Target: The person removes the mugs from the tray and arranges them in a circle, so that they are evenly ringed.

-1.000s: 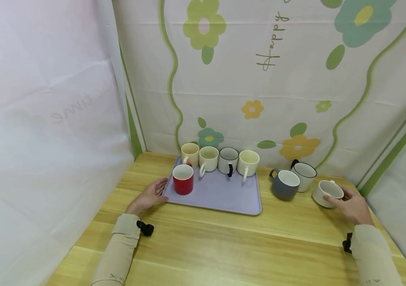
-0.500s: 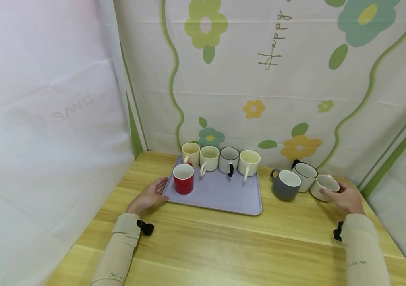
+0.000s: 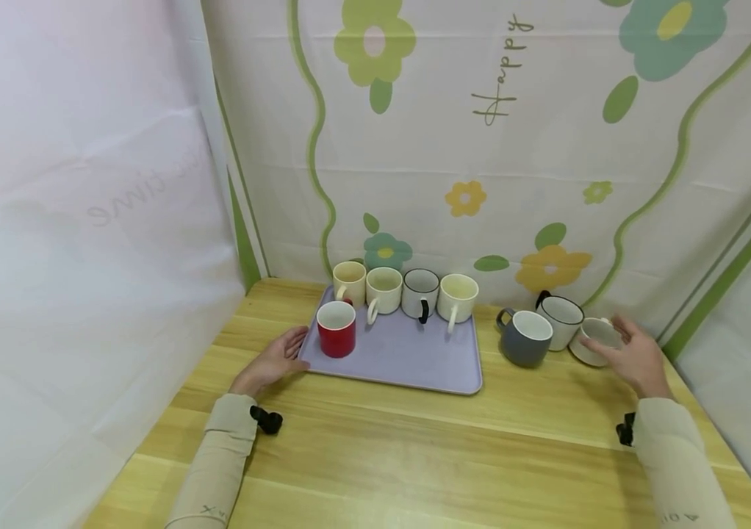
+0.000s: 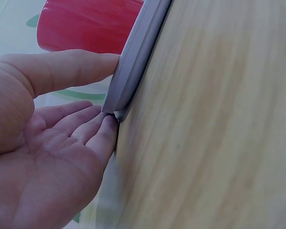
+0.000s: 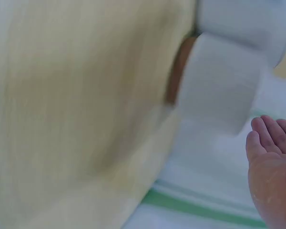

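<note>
Now that right hand (image 3: pixel 638 361) has released brown-based white cup (image 5: pixel 219 83), fingers loosely spread, cup stands just beside black-rimmed white mug (image 3: pixel 558 332), placement apparently done; left hand (image 3: pixel 272 363), fingers straight, touches lavender tray (image 3: pixel 408 360).

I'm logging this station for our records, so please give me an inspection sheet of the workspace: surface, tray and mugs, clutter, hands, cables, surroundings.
Surface: pale wooden table.
Tray: lavender tray holds a red mug at left and, along the back, a beige mug, cream mug, black-rimmed mug and second cream mug.
Off the tray: gray mug, second black-rimmed mug and brown-based white mug, to its right.
Clutter: nothing seen.
Left hand: touches the tray's near left corner.
Right hand: beside the brown-based white mug; thumb contact unclear.
Cables: nothing seen.
Surroundings: flower-printed white cloth behind.
</note>
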`<state>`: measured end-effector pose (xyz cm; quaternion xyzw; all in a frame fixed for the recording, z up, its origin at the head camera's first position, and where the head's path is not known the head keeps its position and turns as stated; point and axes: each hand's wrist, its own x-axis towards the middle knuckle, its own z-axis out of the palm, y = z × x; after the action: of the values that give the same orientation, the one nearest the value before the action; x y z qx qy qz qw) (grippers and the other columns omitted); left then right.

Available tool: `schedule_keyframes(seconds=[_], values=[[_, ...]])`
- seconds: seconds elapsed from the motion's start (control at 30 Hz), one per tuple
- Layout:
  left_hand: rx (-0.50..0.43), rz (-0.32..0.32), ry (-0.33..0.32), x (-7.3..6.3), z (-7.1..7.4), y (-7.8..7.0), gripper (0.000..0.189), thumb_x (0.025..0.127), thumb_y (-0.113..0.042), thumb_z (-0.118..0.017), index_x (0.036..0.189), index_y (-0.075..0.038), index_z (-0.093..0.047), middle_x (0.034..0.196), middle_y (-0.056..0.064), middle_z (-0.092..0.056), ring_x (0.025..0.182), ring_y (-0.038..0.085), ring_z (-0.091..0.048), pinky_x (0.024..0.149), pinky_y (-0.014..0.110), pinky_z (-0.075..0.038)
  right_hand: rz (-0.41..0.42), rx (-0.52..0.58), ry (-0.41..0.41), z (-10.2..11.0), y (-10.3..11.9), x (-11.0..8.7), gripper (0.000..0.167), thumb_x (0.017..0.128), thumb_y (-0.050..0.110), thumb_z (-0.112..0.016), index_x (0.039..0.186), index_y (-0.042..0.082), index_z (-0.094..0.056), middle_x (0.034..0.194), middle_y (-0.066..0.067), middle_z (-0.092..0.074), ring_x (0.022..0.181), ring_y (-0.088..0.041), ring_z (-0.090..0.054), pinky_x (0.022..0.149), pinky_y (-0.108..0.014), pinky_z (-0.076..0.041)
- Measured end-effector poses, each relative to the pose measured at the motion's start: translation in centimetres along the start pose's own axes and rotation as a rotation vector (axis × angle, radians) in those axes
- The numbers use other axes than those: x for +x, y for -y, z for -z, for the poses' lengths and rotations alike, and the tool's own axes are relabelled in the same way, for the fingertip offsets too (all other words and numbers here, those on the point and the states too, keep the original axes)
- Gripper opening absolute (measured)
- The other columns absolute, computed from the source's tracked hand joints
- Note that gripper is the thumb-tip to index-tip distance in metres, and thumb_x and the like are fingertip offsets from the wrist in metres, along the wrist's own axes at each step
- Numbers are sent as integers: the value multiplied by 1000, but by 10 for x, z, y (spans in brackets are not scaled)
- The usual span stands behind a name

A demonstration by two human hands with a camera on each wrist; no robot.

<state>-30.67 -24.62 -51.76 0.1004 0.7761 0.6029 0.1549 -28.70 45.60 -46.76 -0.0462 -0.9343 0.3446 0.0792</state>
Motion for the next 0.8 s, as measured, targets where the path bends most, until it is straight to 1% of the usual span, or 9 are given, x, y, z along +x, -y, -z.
schedule_keyframes(seconds=[0.17,0.27,0.37,0.47,0.6,0.7,0.8], values=[[8,-8,-5,-1,2,-1,87,99,9,-63,168,4,-10,177,25,-7,164,45,-10,135,55,-16,114,28,15,-12,41,-3,103,95,50,-77,170,7,-20,168,-30,-34,147,-61,-36,113,-77,-37],[9,-11,-9,-2,2,-1,87,99,10,-62,167,5,-9,177,25,-7,164,45,-10,135,55,-16,188,52,39,-23,69,-6,101,94,47,-79,169,7,-24,167,-29,-37,148,-59,-38,113,-75,-39],[12,-12,-13,-3,1,0,87,99,10,-62,167,5,-9,177,26,-8,164,45,-10,135,55,-17,250,71,68,-38,97,-7,100,92,45,-82,167,7,-29,166,-26,-41,150,-54,-40,116,-72,-39],[9,-7,-18,-3,0,1,87,99,10,-62,167,4,-10,177,25,-9,164,44,-11,135,55,-17,306,93,93,-58,125,-7,97,90,42,-85,164,4,-36,163,-25,-46,150,-51,-43,120,-67,-39],[9,-10,-15,-2,-2,1,88,98,9,-64,167,4,-10,177,25,-10,164,45,-11,135,55,-18,388,99,111,-91,160,-7,95,87,42,-88,160,2,-43,160,-24,-51,145,-50,-50,120,-65,-43],[10,-15,-11,-2,-2,1,87,98,9,-64,167,5,-11,177,26,-10,164,45,-11,135,56,-18,425,134,145,-116,187,-9,97,84,43,-89,160,3,-44,159,-21,-52,144,-49,-51,121,-64,-43],[9,-22,-4,-1,-2,1,87,99,9,-63,167,5,-10,177,26,-9,164,45,-11,135,55,-17,438,195,193,-142,214,-11,98,83,44,-90,160,5,-44,160,-19,-53,148,-44,-49,124,-60,-41]])
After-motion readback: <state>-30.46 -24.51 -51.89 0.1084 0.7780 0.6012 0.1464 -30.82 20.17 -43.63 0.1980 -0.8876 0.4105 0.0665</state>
